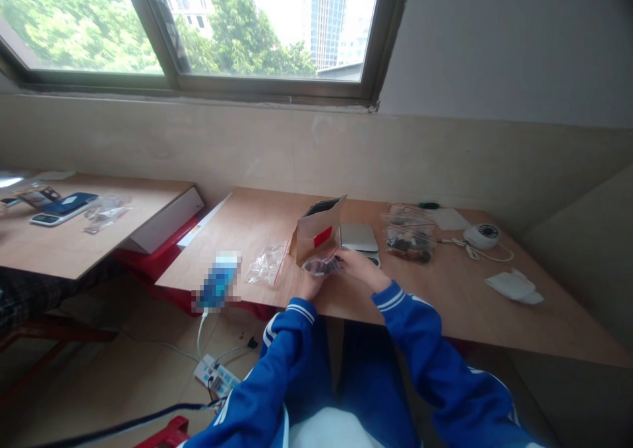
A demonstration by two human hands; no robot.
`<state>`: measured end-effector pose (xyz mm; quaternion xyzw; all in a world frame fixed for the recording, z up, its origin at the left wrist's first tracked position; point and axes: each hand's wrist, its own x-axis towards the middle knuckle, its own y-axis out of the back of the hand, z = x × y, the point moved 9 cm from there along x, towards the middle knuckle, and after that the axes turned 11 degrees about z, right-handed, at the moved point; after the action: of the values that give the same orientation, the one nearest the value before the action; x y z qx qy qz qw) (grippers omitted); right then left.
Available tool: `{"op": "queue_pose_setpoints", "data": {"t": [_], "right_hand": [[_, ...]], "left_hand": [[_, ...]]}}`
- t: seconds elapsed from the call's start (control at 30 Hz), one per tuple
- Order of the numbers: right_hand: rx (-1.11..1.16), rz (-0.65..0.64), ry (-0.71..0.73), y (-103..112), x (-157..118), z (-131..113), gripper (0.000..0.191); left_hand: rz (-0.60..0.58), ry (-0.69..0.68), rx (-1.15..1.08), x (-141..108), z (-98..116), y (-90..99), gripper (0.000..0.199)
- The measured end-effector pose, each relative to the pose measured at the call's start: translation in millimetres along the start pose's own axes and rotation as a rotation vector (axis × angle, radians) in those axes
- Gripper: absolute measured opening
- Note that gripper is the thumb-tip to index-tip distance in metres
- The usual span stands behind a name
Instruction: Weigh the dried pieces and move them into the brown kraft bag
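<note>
A small transparent plastic bag (320, 265) with something dark in it is held just above the front edge of the table. My left hand (309, 286) is closed around its lower left side. At the bag's right end, the fingers of my right hand (364, 271) pinch together by a small dark piece, too small to name. Right behind the bag stands an open brown paper pouch (312, 235) with a red label. A flat scale (359, 237) with a silver top lies behind my right hand, which partly covers it.
Left of the pouch lie transparent bags (267, 263) and a phone (217, 283) on a cable. To the right are zip bags of dark pieces (409, 242), a white round device (481, 235) and a crumpled tissue (514, 286). A second table (133, 220) holds another scale.
</note>
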<state>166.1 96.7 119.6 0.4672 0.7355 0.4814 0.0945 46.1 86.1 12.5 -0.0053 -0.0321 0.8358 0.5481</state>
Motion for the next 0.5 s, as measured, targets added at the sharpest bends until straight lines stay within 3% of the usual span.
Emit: {"op": "queue_pose_setpoints", "data": {"t": [0.27, 0.5], "right_hand": [[0.047, -0.044, -0.002, 24, 5, -13, 0.035], [0.164, 0.021, -0.008, 46, 12, -19, 0.038]], "left_hand": [[-0.054, -0.014, -0.05, -11, 4, -3.4, 0.043], [-0.016, -0.017, 0.023, -13, -4, 6.9, 0.043]]}}
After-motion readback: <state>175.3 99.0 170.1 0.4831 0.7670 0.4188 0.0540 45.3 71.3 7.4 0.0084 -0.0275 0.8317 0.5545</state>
